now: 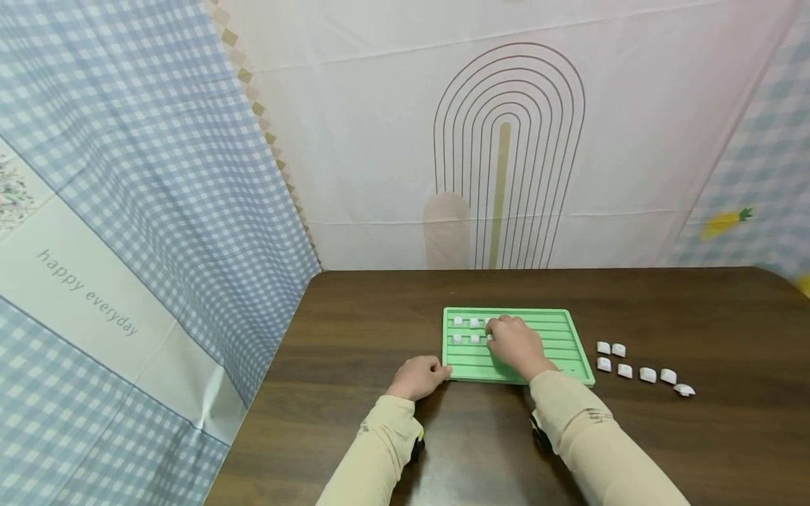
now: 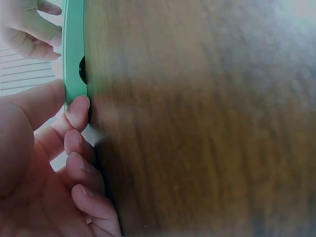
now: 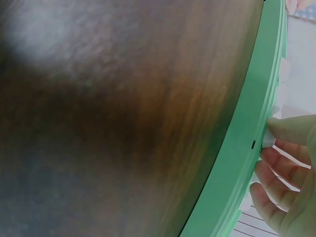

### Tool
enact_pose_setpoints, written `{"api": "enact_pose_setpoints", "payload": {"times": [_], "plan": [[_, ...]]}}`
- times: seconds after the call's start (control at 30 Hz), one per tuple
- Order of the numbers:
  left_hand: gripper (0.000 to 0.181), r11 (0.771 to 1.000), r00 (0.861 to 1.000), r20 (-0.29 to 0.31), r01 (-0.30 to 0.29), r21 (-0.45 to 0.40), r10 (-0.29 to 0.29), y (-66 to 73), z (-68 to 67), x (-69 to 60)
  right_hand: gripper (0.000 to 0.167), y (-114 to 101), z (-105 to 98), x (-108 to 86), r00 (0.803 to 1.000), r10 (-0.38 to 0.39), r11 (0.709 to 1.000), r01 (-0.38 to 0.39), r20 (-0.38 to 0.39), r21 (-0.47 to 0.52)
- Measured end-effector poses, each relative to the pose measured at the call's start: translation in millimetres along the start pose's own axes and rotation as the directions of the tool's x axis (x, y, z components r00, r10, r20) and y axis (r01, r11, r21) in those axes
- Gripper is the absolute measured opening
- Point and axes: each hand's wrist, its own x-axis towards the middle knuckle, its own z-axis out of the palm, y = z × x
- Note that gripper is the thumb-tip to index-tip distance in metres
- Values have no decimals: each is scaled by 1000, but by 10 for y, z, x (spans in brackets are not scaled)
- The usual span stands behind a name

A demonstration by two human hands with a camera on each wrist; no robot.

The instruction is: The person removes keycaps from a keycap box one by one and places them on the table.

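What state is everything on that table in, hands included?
Green tray: flat on the table, partly filled
Tray's white pieces: in two rows, toward its left end
Loose white pieces: seven, lying right of the tray
Left hand: gripping the tray's near left corner
Right hand: over the tray, pinching a white piece

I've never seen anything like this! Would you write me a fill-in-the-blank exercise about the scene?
1. The tray is coloured ____.
2. The left hand grips the tray's near ____ corner.
3. The right hand pinches a small piece coloured ____.
4. The loose pieces on the table, right of the tray, number ____.

Missing words: green; left; white; seven.
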Motion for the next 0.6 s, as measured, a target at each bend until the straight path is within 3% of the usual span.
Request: {"api": "enact_pose_setpoints", "payload": {"times": [0.23, 0.37, 0.47, 0.6], "plan": [[36, 1000, 1000, 9, 3, 6, -3, -10, 4, 8, 15, 14, 8, -27, 999, -19, 1000, 19, -29, 1], [38, 1000, 1000, 14, -1, 1, 1, -13, 5, 11, 17, 76, -56, -50, 998, -22, 998, 26, -66, 60], [39, 1000, 1000, 14, -4, -2, 4, -13, 7, 8, 19, 207, -149, -89, 995, -27, 996, 35, -95, 88], [39, 1000, 1000, 17, -7, -4, 7, -14, 8, 2, 23, 538, -322, -181, 994, 21, 997, -13, -105, 81]]}}
